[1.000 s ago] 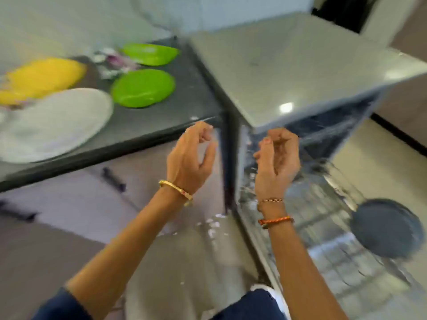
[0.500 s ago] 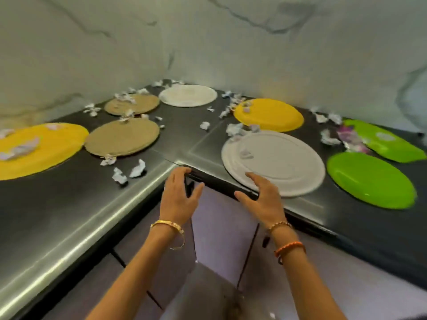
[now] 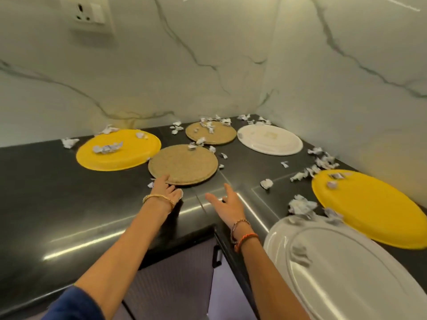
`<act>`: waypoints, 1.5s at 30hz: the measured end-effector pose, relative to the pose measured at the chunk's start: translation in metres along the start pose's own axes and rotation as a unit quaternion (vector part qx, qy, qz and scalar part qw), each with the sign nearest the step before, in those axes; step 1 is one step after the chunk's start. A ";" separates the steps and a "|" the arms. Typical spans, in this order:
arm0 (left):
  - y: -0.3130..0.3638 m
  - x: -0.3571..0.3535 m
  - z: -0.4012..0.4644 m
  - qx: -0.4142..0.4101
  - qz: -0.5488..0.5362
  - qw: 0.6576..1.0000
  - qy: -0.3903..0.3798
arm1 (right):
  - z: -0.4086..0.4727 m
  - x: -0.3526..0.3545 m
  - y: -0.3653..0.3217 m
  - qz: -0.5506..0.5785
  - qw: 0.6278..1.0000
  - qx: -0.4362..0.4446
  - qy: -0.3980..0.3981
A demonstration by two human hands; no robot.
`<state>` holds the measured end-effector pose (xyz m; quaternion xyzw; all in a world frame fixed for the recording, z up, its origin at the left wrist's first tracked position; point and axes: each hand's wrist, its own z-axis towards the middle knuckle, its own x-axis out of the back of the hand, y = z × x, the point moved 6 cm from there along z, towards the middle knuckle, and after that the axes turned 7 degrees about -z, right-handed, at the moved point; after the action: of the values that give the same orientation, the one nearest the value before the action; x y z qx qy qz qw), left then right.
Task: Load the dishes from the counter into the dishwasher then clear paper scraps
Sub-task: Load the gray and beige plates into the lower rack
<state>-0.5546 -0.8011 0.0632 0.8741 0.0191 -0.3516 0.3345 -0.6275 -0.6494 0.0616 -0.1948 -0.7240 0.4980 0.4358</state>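
Dish-loading step, frame centre: left hand (image 3: 165,189) fingertips touch near brown plate (image 3: 183,164) rim, no grip; right hand (image 3: 227,205) spread, empty; next, prob. lift off surface (image 3: 57,204).

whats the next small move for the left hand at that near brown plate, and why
Probably curl the left hand under the near rim of the round brown woven plate and take a grip to lift it. Its fingertips already touch that rim, the open right hand hovers close by to support, and only a small white paper scrap lies on the plate's far edge.
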 end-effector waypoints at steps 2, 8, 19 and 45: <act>0.011 -0.002 0.009 -0.047 0.055 0.997 0.040 | 0.025 -0.001 -0.002 0.054 0.998 -0.035 -0.014; 0.039 0.010 0.036 -0.128 0.116 0.973 0.156 | 0.096 -0.014 0.001 0.153 0.982 -0.103 -0.026; 0.045 -0.007 0.070 0.007 0.038 0.989 0.141 | 0.145 -0.015 -0.014 0.127 0.976 -0.178 0.006; 0.100 -0.064 0.188 -0.203 -0.099 0.974 0.036 | 0.287 -0.002 -0.039 0.555 0.796 -0.235 0.052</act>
<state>-0.6893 -0.9785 0.0614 0.7939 0.1880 -0.3402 0.4676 -0.8567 -0.8260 0.0601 -0.6850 -0.5633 0.4579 0.0623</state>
